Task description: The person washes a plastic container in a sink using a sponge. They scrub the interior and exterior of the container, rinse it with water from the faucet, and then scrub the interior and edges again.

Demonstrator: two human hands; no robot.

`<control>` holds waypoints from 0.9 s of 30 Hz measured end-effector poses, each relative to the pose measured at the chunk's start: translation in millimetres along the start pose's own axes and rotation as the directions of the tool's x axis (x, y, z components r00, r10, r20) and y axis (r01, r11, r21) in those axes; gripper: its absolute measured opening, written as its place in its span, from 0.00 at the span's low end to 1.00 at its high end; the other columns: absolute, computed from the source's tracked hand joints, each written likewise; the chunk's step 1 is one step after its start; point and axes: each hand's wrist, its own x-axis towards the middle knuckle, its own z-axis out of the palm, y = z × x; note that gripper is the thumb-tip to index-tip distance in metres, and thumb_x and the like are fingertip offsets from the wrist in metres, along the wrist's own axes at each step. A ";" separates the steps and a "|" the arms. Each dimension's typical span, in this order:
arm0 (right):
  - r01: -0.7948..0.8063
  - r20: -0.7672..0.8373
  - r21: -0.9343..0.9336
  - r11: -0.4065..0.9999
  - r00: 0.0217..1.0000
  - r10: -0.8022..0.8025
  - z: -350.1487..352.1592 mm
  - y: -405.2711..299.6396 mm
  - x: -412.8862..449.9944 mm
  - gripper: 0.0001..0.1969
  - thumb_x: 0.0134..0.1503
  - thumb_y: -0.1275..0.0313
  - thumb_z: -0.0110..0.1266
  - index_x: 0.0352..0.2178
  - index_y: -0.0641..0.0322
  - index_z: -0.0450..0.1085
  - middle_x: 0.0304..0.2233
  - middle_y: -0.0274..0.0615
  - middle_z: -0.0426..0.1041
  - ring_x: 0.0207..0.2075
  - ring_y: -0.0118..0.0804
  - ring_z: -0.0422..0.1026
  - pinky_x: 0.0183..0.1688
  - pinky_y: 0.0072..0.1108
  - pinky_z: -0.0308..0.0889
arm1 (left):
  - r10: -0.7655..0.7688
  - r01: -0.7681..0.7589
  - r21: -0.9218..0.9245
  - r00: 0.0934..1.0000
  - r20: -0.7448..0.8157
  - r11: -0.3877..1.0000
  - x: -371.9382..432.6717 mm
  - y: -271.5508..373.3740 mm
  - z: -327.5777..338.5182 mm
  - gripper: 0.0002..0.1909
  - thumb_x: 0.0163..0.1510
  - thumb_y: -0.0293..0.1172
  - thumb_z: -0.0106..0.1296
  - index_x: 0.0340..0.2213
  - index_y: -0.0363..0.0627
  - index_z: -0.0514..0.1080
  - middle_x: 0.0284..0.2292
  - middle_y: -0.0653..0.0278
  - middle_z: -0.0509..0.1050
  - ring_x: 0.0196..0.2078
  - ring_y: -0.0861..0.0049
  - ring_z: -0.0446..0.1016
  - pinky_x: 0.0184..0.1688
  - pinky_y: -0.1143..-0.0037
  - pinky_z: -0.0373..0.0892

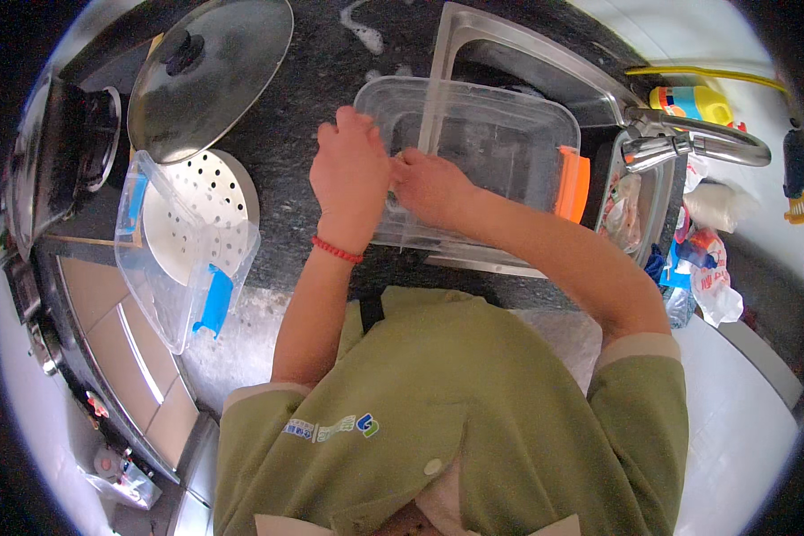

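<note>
A clear plastic box with an orange latch lies partly over the steel sink, reaching onto the black counter. My left hand, a red beaded bracelet at its wrist, is curled around the box's left edge. Beside it, my right hand has bent fingers against the same end of the box. A small greenish bit shows between the hands; most of it is hidden, so I cannot tell what it is or whether my right fingers pinch it.
Left of me stand a clear container with blue latches, a white perforated steamer plate and a glass lid. The sink has a chrome faucet. A tub with bagged food, plastic bags and a yellow bottle are right.
</note>
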 end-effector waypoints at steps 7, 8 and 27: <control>-0.338 -0.337 0.181 0.924 0.861 0.381 -2.2 14.5 8.5 0.15 0.46 0.74 0.45 0.37 0.70 0.60 0.34 0.49 0.65 0.37 0.50 0.69 0.37 0.31 0.68 | 0.048 -0.047 0.019 0.999 -0.022 0.999 3.2 -0.3 0.8 0.11 0.48 0.34 0.48 0.33 0.46 0.62 0.29 0.56 0.69 0.29 0.57 0.71 0.29 0.65 0.69; -0.453 -0.312 0.169 0.875 0.818 0.484 -2.6 16.1 5.3 0.14 0.48 0.73 0.43 0.37 0.71 0.59 0.34 0.51 0.65 0.36 0.51 0.69 0.38 0.32 0.67 | 0.056 -0.056 0.006 0.998 -0.036 0.998 2.3 -1.1 2.8 0.11 0.48 0.34 0.48 0.33 0.46 0.62 0.29 0.55 0.69 0.29 0.57 0.71 0.28 0.65 0.69; -0.059 -0.082 0.090 0.994 0.994 0.067 -11.1 -15.4 34.7 0.12 0.49 0.72 0.41 0.36 0.63 0.63 0.35 0.51 0.66 0.39 0.53 0.67 0.41 0.36 0.64 | 0.175 -0.046 0.368 0.929 -0.327 0.929 -37.4 -53.1 -60.7 0.28 0.42 0.48 0.53 0.37 0.36 0.62 0.33 0.51 0.67 0.37 0.60 0.69 0.35 0.66 0.67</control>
